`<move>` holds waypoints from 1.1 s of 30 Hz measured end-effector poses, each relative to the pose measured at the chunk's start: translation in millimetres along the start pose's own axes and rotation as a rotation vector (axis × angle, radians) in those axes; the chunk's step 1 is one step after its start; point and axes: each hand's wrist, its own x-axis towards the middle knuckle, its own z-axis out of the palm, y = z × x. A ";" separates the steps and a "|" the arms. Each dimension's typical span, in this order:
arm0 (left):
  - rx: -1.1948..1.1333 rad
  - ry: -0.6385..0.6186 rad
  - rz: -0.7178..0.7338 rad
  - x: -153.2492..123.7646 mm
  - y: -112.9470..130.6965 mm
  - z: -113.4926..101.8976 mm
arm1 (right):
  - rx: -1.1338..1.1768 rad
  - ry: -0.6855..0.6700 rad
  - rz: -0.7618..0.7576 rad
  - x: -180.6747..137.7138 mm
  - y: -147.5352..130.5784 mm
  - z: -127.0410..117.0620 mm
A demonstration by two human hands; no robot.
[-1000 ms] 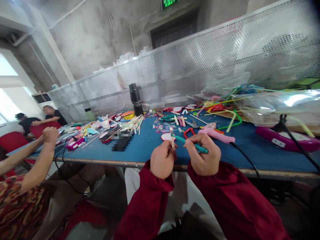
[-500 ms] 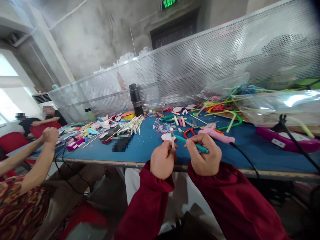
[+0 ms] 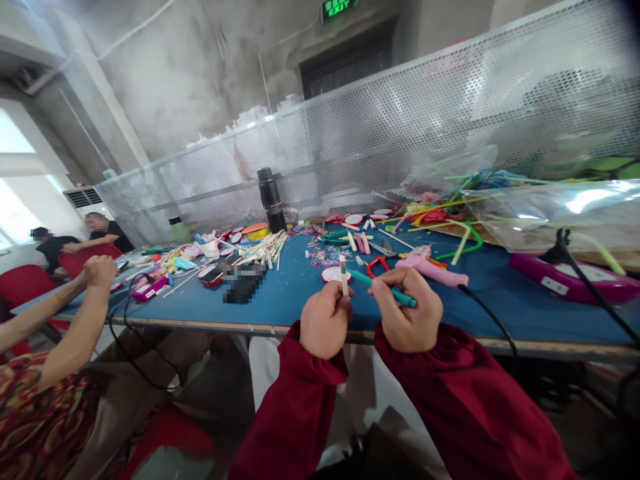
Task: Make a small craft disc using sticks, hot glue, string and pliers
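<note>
A thin white stick with coloured bands near its top stands upright in my left hand, pinched between thumb and fingers. My right hand is closed around a teal pen, whose tip points left toward the stick. A small gap seems to lie between pen tip and stick. Behind the stick, a white disc with a red rim rests on the blue table. Just beyond my right hand are a pink glue gun with a black cord and a red-handled tool.
Small coloured bits and pliers lie ahead. To the left are a bundle of sticks and a black bottle. A purple device sits right. Another person's clasped hands are raised at far left.
Almost nothing differs. Both hands keep their grips on the stick and the pen, and the view has shifted very slightly.
</note>
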 end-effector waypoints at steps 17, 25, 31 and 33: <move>-0.013 -0.003 0.021 -0.1 -0.1 -0.3 | 0.014 0.008 -0.008 -0.7 1.9 0.3; -0.016 0.003 0.014 -0.2 -0.5 0.2 | 0.024 0.011 -0.011 -1.7 2.6 -0.2; -0.018 0.006 0.003 -0.2 -0.2 0.6 | 0.006 0.008 -0.003 -1.7 1.4 -0.6; -0.020 0.006 0.001 -0.1 -0.4 0.7 | 0.007 0.020 -0.002 -1.9 2.2 -0.8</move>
